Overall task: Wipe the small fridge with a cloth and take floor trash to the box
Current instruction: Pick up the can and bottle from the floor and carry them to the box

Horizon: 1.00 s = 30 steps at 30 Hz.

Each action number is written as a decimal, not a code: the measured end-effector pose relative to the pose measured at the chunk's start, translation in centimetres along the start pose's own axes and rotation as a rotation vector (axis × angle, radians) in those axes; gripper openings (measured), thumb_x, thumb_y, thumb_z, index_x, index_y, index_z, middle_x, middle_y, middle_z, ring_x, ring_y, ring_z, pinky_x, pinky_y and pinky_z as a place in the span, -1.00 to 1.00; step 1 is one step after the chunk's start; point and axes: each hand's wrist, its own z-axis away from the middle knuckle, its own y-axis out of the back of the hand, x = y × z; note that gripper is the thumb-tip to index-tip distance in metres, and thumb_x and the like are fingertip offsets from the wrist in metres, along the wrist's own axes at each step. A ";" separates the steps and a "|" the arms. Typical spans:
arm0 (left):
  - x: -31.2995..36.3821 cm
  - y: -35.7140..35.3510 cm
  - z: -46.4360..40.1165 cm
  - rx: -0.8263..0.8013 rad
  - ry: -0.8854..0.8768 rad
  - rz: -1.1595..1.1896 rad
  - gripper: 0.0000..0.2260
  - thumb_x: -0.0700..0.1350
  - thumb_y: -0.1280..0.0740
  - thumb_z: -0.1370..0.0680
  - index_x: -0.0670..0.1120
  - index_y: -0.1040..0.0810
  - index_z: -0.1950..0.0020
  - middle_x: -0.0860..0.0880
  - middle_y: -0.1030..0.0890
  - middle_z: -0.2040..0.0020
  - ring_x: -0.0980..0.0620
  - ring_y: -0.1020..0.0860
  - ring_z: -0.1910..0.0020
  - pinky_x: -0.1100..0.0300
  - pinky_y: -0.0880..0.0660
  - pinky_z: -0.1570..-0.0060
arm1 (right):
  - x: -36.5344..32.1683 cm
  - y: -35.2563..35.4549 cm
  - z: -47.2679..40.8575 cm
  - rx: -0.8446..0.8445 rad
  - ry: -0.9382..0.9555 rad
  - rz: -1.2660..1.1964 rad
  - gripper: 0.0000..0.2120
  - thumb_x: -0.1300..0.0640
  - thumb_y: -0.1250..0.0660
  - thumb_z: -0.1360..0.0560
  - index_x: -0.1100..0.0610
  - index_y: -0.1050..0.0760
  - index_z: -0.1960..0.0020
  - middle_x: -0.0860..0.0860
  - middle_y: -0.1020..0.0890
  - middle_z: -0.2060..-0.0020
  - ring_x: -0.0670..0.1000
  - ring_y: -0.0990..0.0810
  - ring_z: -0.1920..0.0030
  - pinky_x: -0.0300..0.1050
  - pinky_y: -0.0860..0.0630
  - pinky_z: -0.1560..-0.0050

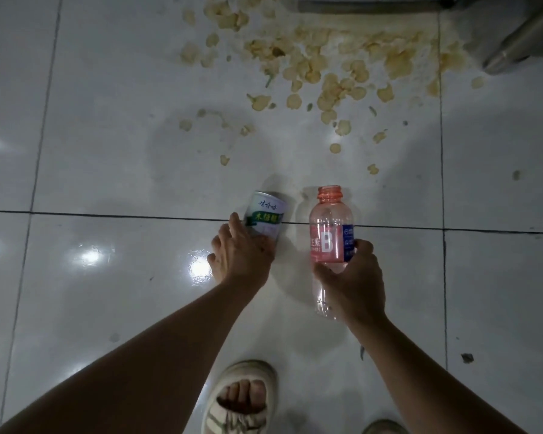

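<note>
A white-and-green can sits in the left hand's curled grip; just beside it, the right hand grips a capless pink bottle, both above the tiled floor. Scattered chips lie beyond; 1 sandalled foot below.

Glossy pale floor tiles fill the frame, crossed by dark grout lines. Bright light reflections shine at the left and centre. At the upper right corner stands a grey metallic furniture base; the lighting is dim and bluish.
</note>
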 end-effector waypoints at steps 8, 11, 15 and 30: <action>1.1 -0.2 0.8 -0.020 0.028 0.067 -0.50 0.01 -0.42 -0.43 -0.16 -0.28 -0.22 -0.17 -0.44 -0.11 -0.15 -0.48 -0.06 0.00 -0.50 0.02 | 1.0 1.9 0.1 0.026 -0.027 -0.003 -0.35 0.02 -0.51 -0.32 0.16 -0.29 -0.29 0.09 -0.54 -0.11 0.10 -0.56 -0.04 0.09 -0.57 -0.05; 2.6 1.8 2.5 -0.011 0.011 0.077 -0.49 0.02 -0.44 -0.41 -0.15 -0.29 -0.20 -0.15 -0.43 -0.09 -0.14 -0.50 -0.03 0.07 -0.42 0.14 | 0.1 4.4 1.1 0.046 -0.028 0.004 -0.34 0.00 -0.50 -0.33 0.15 -0.28 -0.30 0.09 -0.54 -0.12 0.08 -0.56 -0.03 0.01 -0.57 -0.01; 5.6 6.4 5.4 -0.012 -0.027 0.106 -0.52 0.00 -0.42 -0.41 -0.16 -0.29 -0.18 -0.14 -0.43 -0.05 -0.09 -0.49 0.08 0.06 -0.50 0.18 | -2.4 9.6 3.1 0.070 -0.012 0.012 -0.33 -0.04 -0.50 -0.34 0.16 -0.29 -0.31 0.07 -0.54 -0.13 0.07 -0.56 -0.04 -0.03 -0.57 -0.02; 22.0 33.4 21.9 0.063 -0.182 0.274 -0.53 0.00 -0.40 -0.39 -0.16 -0.32 -0.18 -0.15 -0.48 -0.07 -0.11 -0.49 0.07 0.06 -0.46 0.16 | -17.9 36.4 17.3 0.149 0.015 -0.116 -0.41 0.04 -0.52 -0.31 0.16 -0.33 -0.21 0.08 -0.58 0.00 0.08 -0.60 0.09 -0.05 -0.57 0.07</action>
